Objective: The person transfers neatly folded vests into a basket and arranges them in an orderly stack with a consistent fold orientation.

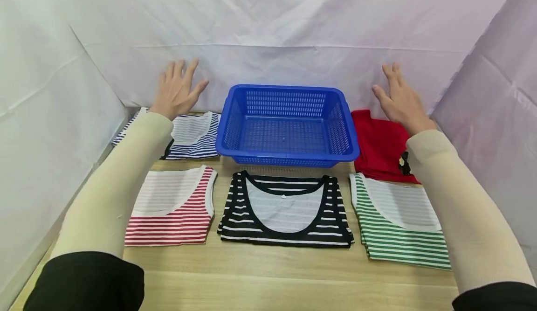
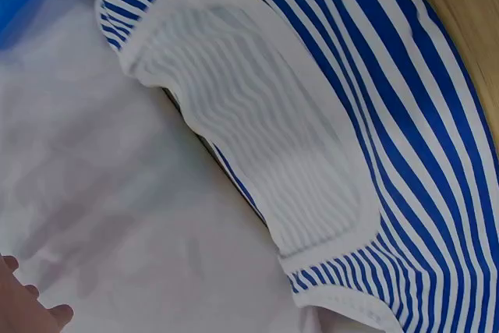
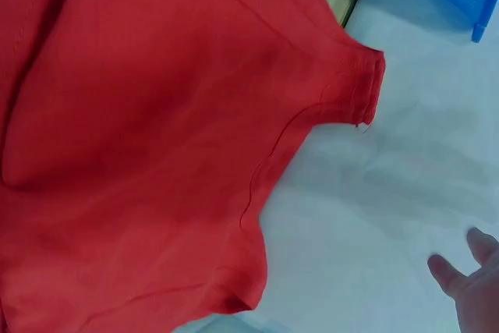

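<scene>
My left hand (image 1: 176, 92), fingers spread and holding nothing, is raised over the back left. Below it lies a blue-and-white striped tank top (image 1: 195, 145), partly hidden by my forearm; its scooped white neckline (image 2: 242, 130) fills much of the left wrist view. On the other side my right hand (image 1: 402, 101) is likewise held up with fingers apart, above a folded red garment (image 1: 377, 145). That red cloth (image 3: 156, 154) spreads across the right wrist view, with my fingers at the lower right corner. Between the hands stands a blue plastic basket (image 1: 289, 156) with nothing in it.
Along the front of the wooden table (image 1: 251, 278) lie a red-striped tank top (image 1: 180, 229), a black-and-white striped one (image 1: 285, 238) and a green-striped one (image 1: 402, 243), all folded. White cloth walls (image 1: 293, 22) enclose the back and sides.
</scene>
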A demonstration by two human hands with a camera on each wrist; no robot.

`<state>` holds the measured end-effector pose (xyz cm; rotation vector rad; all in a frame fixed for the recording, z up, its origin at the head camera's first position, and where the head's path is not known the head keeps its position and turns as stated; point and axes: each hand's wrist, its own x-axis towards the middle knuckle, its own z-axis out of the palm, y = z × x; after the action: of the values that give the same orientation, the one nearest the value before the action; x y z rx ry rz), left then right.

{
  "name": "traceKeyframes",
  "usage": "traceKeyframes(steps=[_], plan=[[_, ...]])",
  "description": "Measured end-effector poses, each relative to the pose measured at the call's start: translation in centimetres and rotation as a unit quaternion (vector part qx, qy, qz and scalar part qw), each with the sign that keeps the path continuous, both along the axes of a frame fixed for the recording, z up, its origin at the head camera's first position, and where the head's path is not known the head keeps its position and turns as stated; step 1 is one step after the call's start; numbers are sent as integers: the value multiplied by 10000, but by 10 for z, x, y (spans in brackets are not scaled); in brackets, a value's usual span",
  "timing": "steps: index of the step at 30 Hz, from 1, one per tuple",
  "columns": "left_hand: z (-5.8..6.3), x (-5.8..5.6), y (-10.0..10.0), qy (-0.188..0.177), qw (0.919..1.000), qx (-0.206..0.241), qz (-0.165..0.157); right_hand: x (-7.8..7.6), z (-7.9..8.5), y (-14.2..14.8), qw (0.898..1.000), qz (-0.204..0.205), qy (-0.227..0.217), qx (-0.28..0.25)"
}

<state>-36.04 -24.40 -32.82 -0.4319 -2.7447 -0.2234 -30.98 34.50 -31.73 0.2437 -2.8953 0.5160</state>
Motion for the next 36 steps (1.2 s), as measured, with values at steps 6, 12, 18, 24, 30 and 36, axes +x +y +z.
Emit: traceKeyframes(steps=[6,12,18,24,30,36], plan=[[11,8,23,156,9942,976,-425,13,-7,-1,9974,213,311,-612],[24,30,50,222,9827,1532,-1017,29,-17,8,9951,143,441,-875],[41,64,85,409,9718,1598,-1682,51,-26,29,9937,-282,189,-1064],[60,104,122,922,9513,1826,-2305,75,-32,47,9915,-700,-77,-1098],[70,148,164,1170,9064,2477,-3216,102,-36,66,9812,-1240,-230,-1461],[65,186,206,92,8514,3216,-4142,125,-51,84,9742,-1545,-695,-1491]])
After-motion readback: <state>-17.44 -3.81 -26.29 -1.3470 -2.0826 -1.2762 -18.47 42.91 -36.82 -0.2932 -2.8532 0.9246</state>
